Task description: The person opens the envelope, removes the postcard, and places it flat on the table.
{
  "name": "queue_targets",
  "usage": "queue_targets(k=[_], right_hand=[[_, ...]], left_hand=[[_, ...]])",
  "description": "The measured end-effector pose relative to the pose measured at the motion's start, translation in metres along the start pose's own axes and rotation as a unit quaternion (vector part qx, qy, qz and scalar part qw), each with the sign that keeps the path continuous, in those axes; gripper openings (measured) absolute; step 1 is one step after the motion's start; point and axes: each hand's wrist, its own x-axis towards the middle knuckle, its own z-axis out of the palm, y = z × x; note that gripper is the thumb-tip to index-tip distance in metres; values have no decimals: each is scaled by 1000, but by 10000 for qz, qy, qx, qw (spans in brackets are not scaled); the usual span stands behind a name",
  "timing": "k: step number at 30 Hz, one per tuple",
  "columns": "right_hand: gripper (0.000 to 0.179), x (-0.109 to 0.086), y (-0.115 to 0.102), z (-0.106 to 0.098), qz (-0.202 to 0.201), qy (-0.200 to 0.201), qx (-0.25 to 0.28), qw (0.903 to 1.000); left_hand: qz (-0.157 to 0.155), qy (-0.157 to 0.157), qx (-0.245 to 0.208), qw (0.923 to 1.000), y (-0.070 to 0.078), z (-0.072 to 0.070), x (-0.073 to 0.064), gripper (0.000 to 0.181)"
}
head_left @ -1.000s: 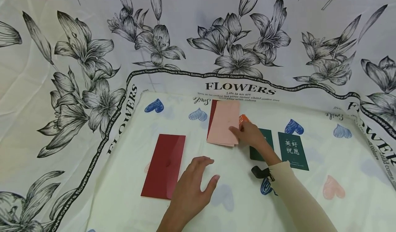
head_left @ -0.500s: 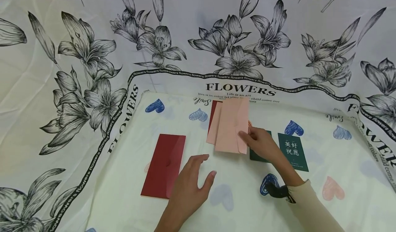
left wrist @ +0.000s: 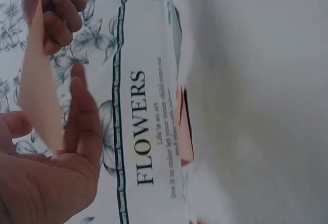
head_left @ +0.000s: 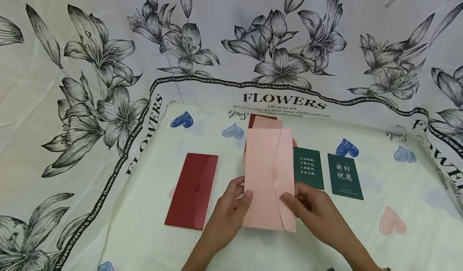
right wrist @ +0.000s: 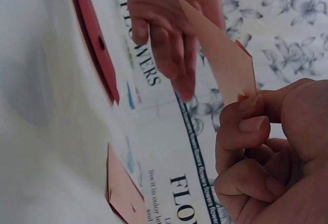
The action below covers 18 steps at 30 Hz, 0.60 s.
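Note:
A pale pink envelope [head_left: 262, 174] is held up over the cloth in the head view, flap side facing me. My right hand [head_left: 318, 210] pinches its right edge, thumb in front and curled fingers behind; the right wrist view shows this pinch with the right hand [right wrist: 266, 152] close up. At the envelope's left edge is my left hand [head_left: 229, 210], its thumb beside the edge. In the left wrist view the left hand [left wrist: 56, 183] has its fingers extended, with the envelope [left wrist: 38, 85] between thumb and fingers; whether they touch it is hard to tell.
A dark red envelope [head_left: 191, 190] lies left of the hands. Behind the held envelope, another pink envelope [head_left: 267, 122] lies over a red one [head_left: 253, 119], both partly hidden. Two green cards with white writing, a nearer card [head_left: 309, 166] and a farther-right card [head_left: 345, 176], lie to the right.
My right hand has lifted the top pink envelope off the pile and brought it down toward me, between both hands. My left hand has moved to its left edge.

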Motion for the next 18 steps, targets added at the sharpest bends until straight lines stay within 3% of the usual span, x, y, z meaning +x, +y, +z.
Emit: queue_targets(k=[4,8,12,14,18], right_hand=[[27,-15,0,5,3,11,-86,10000],[22,-23,3,12,-215,146,-216,9994],[17,-26,6,19,-362,482,-644,9961],[17,-27,8,23,-515,831,-1129,9888],[58,-25,9,28,-841,1579,-1986,9636]], left_hand=[[144,-170,-842,9962,2,11,-1,42],[350,-57,-1039,9939,2,19,-2,39],[524,197,-785,9953,-1,25,-2,36],[605,329,-567,9960,-3,27,-2,34],[737,581,-95,9955,-5,31,-2,32]])
